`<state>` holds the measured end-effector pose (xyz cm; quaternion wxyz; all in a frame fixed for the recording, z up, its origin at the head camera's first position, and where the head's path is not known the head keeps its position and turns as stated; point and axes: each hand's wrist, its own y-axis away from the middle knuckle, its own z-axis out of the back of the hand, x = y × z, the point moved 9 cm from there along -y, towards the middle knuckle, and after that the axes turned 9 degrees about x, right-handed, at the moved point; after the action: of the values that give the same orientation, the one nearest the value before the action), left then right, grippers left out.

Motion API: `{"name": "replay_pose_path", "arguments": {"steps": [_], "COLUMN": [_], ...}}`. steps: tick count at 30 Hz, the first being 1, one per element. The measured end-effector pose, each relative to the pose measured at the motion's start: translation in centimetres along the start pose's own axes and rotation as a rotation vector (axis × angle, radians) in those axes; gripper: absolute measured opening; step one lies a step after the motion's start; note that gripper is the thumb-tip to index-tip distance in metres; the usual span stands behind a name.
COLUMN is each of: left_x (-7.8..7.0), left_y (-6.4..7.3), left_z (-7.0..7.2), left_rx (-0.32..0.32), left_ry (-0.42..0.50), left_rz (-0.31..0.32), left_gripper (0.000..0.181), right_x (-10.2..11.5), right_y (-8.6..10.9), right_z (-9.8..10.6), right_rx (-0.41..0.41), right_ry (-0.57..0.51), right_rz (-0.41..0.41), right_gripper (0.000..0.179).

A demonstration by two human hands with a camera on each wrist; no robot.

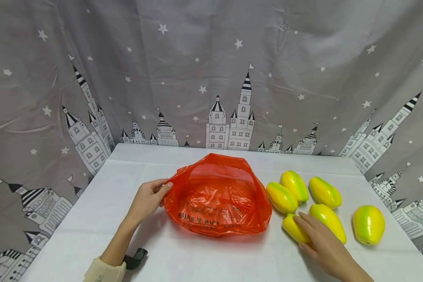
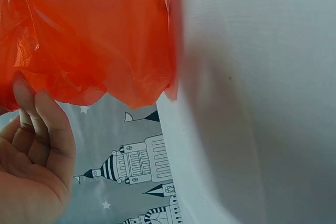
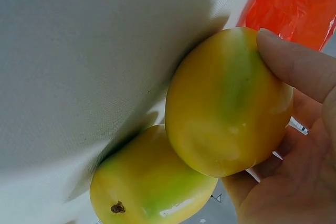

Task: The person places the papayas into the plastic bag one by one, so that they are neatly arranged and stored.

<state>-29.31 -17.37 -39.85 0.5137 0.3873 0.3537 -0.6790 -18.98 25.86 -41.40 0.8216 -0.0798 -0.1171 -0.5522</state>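
Observation:
A red plastic bag point(image 1: 216, 203) with dark printing lies on the white table, its mouth spread wide. My left hand point(image 1: 149, 199) pinches the bag's left edge between thumb and fingers. In the left wrist view that hand point(image 2: 39, 150) is under the red film point(image 2: 105, 35). To the right of the bag, my right hand point(image 1: 322, 244) grips a yellow-green mango point(image 1: 296, 229). The right wrist view shows this mango point(image 3: 228, 103) between thumb and fingers, the thumb on its upper side. A second mango point(image 3: 152, 179) is just beside it.
Several other mangoes lie right of the bag, among them one point(image 1: 282, 197) beside its edge and one point(image 1: 368, 225) at the far right. A black strap piece point(image 1: 136, 258) is by the left wrist. A grey castle-print curtain point(image 1: 197, 58) hangs behind the white table point(image 1: 134, 162).

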Motion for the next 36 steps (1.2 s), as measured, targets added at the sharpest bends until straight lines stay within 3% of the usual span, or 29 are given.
{"name": "replay_pose_path", "arguments": {"steps": [11, 19, 36], "left_x": [0.1, 0.0, 0.1], "left_y": [-0.1, 0.0, 0.0], "left_z": [-0.1, -0.2, -0.2], "left_rx": [-0.008, -0.009, -0.014], "left_ry": [-0.045, -0.06, -0.064], "left_rz": [-0.001, 0.009, 0.016], "left_gripper": [0.032, 0.033, 0.035], "right_x": [0.3, -0.1, 2.7], "right_y": [0.4, 0.5, 0.6], "right_z": [0.2, 0.1, 2.7], "right_rx": [-0.036, 0.011, -0.224], "right_ry": [0.013, -0.042, -0.06], "right_rz": [0.019, -0.04, 0.071], "right_gripper": [0.066, 0.066, 0.07]}}
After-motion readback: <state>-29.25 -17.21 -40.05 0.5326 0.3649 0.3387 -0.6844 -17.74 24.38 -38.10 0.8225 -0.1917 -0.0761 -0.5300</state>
